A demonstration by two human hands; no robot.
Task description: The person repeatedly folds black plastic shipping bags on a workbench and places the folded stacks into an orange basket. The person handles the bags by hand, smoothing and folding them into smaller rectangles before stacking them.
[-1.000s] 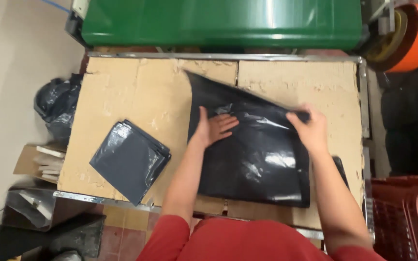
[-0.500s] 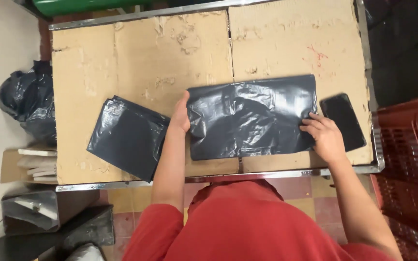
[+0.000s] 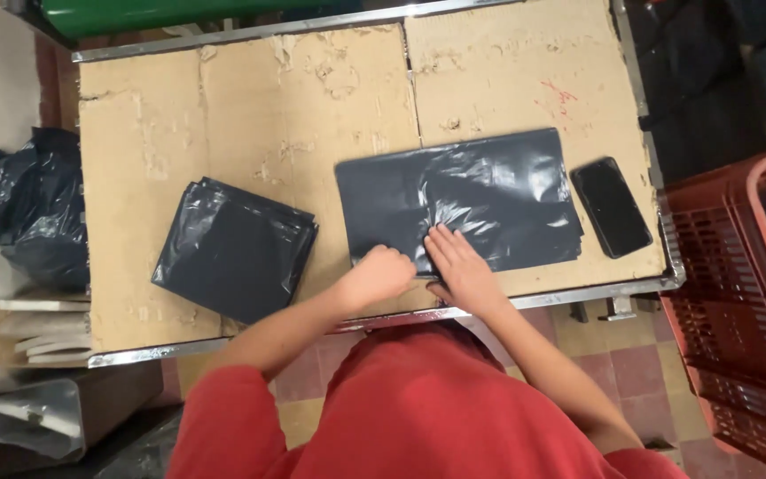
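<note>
- Step: folding black bag (image 3: 472, 200) flat on tabletop (image 3: 250, 115).
- Left hand (image 3: 381, 273) fingers curled, pinching near edge; right hand (image 3: 456, 264) fingers spread flat, pressing.
- Next, prob.: 1 more fold, needs edges aligned w/ folded stack (image 3: 232, 248).

The person wears a plain red short-sleeved top of soft fabric, filling the lower middle of the frame. Both forearms are bare from the sleeve hems down. The left hand (image 3: 381, 275) and right hand (image 3: 458, 270) are bare too, with no gloves, rings, watch or wristband visible.
</note>
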